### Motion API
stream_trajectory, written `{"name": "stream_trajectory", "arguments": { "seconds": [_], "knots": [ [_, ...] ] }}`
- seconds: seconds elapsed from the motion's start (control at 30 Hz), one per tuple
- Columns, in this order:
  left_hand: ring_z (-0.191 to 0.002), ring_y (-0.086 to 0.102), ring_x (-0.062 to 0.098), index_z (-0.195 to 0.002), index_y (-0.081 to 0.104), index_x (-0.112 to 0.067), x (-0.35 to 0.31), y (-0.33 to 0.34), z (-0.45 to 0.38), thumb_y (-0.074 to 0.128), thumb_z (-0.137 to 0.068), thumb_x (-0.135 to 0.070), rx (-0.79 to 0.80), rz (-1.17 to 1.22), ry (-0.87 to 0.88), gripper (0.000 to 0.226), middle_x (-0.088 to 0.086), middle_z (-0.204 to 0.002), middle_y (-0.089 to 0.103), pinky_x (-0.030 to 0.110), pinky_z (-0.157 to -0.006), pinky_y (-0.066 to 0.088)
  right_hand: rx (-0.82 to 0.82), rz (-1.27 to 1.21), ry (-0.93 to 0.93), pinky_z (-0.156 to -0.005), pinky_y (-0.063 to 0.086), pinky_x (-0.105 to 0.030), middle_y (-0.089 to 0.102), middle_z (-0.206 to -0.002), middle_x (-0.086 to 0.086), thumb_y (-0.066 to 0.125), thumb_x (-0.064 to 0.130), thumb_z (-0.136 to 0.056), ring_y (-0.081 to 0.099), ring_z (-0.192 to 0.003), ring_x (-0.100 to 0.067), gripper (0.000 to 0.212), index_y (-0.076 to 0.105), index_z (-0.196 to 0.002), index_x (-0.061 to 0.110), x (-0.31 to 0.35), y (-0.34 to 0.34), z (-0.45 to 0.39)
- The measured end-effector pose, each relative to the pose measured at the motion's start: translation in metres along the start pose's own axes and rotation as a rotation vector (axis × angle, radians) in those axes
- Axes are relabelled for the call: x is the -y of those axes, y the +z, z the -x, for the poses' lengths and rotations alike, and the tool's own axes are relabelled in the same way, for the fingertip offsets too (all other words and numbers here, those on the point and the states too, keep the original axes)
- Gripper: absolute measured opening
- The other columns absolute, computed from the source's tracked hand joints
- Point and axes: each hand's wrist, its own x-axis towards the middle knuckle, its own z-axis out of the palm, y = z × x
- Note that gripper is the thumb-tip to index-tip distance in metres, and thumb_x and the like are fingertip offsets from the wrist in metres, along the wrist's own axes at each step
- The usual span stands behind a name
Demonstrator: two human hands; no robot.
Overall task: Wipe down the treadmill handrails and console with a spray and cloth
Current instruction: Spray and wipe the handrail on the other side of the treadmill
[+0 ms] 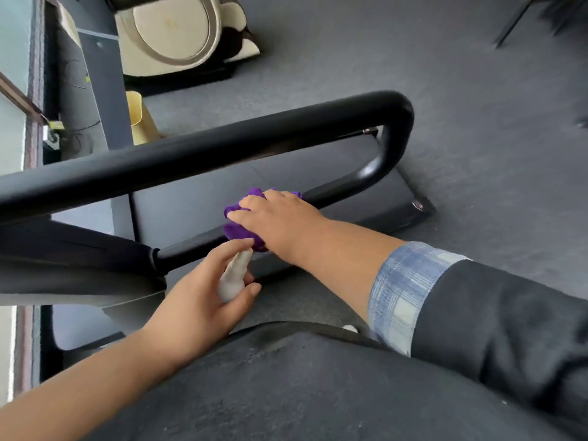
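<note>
A black treadmill handrail (203,154) runs from the left edge to a bend at the upper right, then doubles back as a lower bar (346,186). My right hand (280,218) grips a bunched purple cloth (237,232) around that lower bar. Just below it, my left hand (203,297) holds a small white spray bottle (234,278), its nozzle end pointing up toward the cloth. The bottle's body is mostly covered by my fingers. The console is out of view.
The treadmill deck (318,160) lies under the rails on grey carpet (477,138). A cream and black exercise machine (178,33) stands at the top, a yellow bin (140,119) beside a dark upright post. A wall runs along the left edge.
</note>
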Motion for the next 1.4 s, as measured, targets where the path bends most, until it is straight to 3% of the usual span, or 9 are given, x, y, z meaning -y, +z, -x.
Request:
{"name": "stream_trajectory", "arguments": {
  "seconds": [0.17,0.3,0.43,0.63,0.73,0.9,0.97,1.1,1.4],
  "knots": [
    [-0.082,0.064,0.01,-0.134,0.036,-0.056,-0.017,0.007,-0.021,0.066,-0.084,-0.046,-0.003,0.033,0.023,0.059,-0.013,-0.096,0.065,0.015,-0.074,0.046,0.115,0.013,0.111,-0.078,0.047,-0.044,0.051,-0.13,-0.008,0.056,0.017,-0.091,0.053,-0.11,-0.035,0.045,0.051,-0.135,0.023,-0.052,-0.037,0.041],
    [-0.083,0.063,-0.001,-0.13,0.036,-0.06,-0.035,0.016,-0.035,0.075,-0.086,-0.023,-0.021,-0.011,0.083,0.07,-0.023,-0.098,0.063,0.009,-0.076,0.042,0.168,-0.19,0.182,-0.06,0.047,-0.035,0.062,-0.093,0.001,0.057,0.019,-0.075,0.063,-0.079,-0.028,0.021,0.064,-0.091,0.03,-0.058,-0.077,0.063],
    [-0.087,0.06,-0.012,-0.134,0.041,-0.038,-0.06,0.019,-0.046,0.072,-0.085,-0.025,-0.122,-0.097,0.191,0.06,-0.028,-0.105,0.057,0.018,-0.08,0.049,-0.022,-0.505,0.168,-0.084,0.051,-0.036,0.058,-0.11,0.016,0.064,0.029,-0.086,0.059,-0.101,-0.007,0.024,0.058,-0.106,0.04,-0.064,-0.098,0.101],
    [-0.104,0.063,0.01,-0.136,0.035,-0.037,-0.085,0.018,-0.05,0.063,-0.091,-0.033,-0.395,-0.085,0.354,0.052,-0.006,-0.12,0.059,0.024,-0.097,0.047,-0.352,-0.91,0.063,-0.103,0.041,-0.016,0.058,-0.131,0.024,0.07,0.041,-0.089,0.05,-0.122,0.012,0.053,0.05,-0.139,0.043,-0.041,-0.124,0.12],
    [-0.105,0.063,0.022,-0.142,0.031,-0.046,-0.098,0.02,-0.057,0.065,-0.09,-0.024,-0.47,0.018,0.307,0.065,0.013,-0.119,0.061,0.045,-0.094,0.05,-0.609,-0.926,-0.002,-0.1,0.037,-0.006,0.059,-0.13,0.017,0.072,0.036,-0.089,0.051,-0.121,0.01,0.055,0.052,-0.141,0.031,-0.032,-0.131,0.121],
    [-0.138,0.047,0.02,-0.136,0.04,-0.023,-0.12,0.029,-0.055,0.065,-0.088,-0.018,-0.479,-0.014,0.229,0.054,0.012,-0.144,0.049,0.031,-0.112,0.037,-1.056,-0.741,-0.071,-0.106,0.034,-0.012,0.05,-0.131,0.018,0.063,0.045,-0.095,0.048,-0.127,0.003,0.053,0.047,-0.141,0.025,-0.052,-0.148,0.11],
    [-0.134,0.05,0.017,-0.135,0.041,-0.024,-0.122,0.032,-0.048,0.066,-0.087,-0.019,-0.472,-0.022,0.171,0.054,0.01,-0.14,0.053,0.031,-0.109,0.04,-0.944,-0.591,-0.096,-0.113,0.03,-0.02,0.043,-0.145,0.006,0.062,0.047,-0.094,0.043,-0.136,-0.01,0.061,0.043,-0.146,0.019,-0.06,-0.151,0.096],
    [-0.123,0.057,0.013,-0.136,0.036,-0.039,-0.119,0.03,-0.032,0.066,-0.087,-0.026,-0.53,-0.055,0.09,0.059,0.003,-0.13,0.058,0.026,-0.101,0.045,-0.371,-0.064,0.003,-0.116,0.029,-0.047,0.028,-0.161,-0.007,0.058,0.064,-0.085,0.039,-0.137,-0.036,0.082,0.026,-0.155,0.034,-0.051,-0.144,0.067],
    [-0.111,0.063,0.009,-0.135,0.033,-0.053,-0.111,0.015,0.002,0.065,-0.087,-0.036,-0.607,-0.121,-0.057,0.059,-0.013,-0.121,0.062,0.034,-0.092,0.052,-0.436,0.159,-0.111,-0.083,0.05,-0.046,0.057,-0.127,-0.008,0.063,0.064,-0.082,0.06,-0.098,-0.033,0.079,0.045,-0.147,0.022,-0.004,-0.142,0.025]
  ]
}}
